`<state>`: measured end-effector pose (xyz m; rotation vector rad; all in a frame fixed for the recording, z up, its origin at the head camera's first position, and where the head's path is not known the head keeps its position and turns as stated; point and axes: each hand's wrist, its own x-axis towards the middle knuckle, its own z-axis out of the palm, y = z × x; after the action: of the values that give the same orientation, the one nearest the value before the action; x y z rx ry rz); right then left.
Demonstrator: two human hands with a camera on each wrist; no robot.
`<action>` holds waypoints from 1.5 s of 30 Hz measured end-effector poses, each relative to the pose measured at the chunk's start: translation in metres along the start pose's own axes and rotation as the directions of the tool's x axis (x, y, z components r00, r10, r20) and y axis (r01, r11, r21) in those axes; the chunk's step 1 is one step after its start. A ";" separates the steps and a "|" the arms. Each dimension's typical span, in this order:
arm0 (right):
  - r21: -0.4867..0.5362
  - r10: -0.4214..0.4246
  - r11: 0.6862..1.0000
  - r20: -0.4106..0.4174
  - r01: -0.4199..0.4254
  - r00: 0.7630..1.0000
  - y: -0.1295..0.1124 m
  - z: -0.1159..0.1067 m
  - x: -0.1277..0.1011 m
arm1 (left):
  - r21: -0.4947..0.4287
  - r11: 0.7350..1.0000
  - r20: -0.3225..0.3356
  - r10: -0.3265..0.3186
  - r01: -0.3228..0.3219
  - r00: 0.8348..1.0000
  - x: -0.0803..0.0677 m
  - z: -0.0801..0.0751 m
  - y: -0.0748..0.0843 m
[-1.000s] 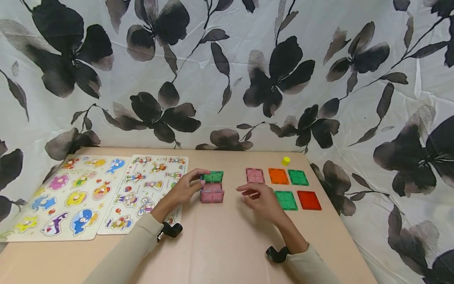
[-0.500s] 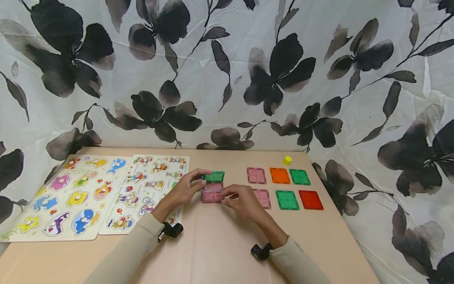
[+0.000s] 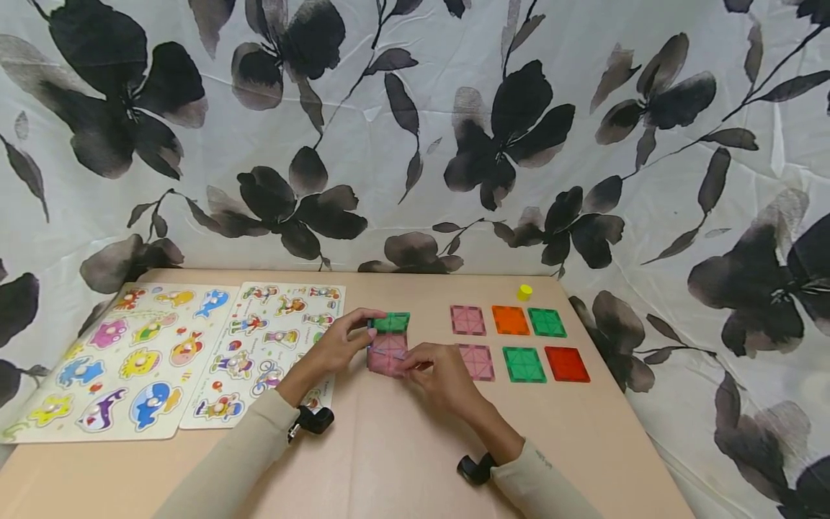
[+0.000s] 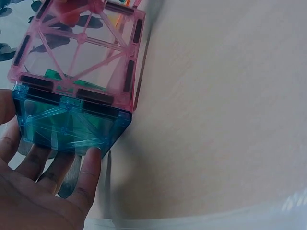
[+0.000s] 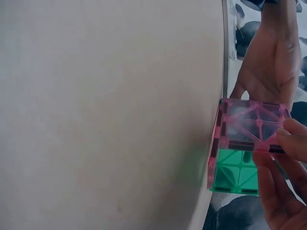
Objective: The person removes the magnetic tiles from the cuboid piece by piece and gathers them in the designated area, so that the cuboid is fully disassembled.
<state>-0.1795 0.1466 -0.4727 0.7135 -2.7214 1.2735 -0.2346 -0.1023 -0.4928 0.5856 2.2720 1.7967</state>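
**Magnetic-tile box takes shape at mid-desk**

Both hands work a small box of magnetic tiles [image 3: 387,344]: the right hand [image 3: 439,375] pinches the pink front panel [image 3: 387,355], the left hand [image 3: 338,344] grips the green-topped far side. Judged part-built; whether it holds anything cannot be told. Six loose tiles [image 3: 519,342] lie beyond on the desk [image 3: 402,447], a yellow cap [image 3: 524,292] farther back, puzzle boards [image 3: 175,353] to the left.

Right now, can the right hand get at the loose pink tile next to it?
Probably yes. The loose pink tile lies flat just beside the right hand, nothing between them. But that hand pinches the tile cube, which the left hand steadies, so it must let go first.
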 end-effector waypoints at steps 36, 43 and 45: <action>0.275 0.359 0.866 0.241 -0.418 0.902 0.066 -0.088 -0.086 | -0.018 1.000 0.010 -0.009 0.009 1.000 -0.001 -0.001 0.000; 0.254 0.396 0.857 0.235 -0.449 0.888 0.073 -0.091 -0.092 | -0.015 1.000 0.011 -0.012 0.013 1.000 -0.001 -0.002 0.000; 0.234 0.413 0.857 0.223 -0.460 0.883 0.074 -0.092 -0.094 | -0.015 1.000 0.013 -0.014 0.014 1.000 -0.001 -0.002 -0.001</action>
<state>-0.1410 0.2916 -0.4874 0.2106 -2.9841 1.7985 -0.2347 -0.1042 -0.4930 0.5760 2.2470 1.7968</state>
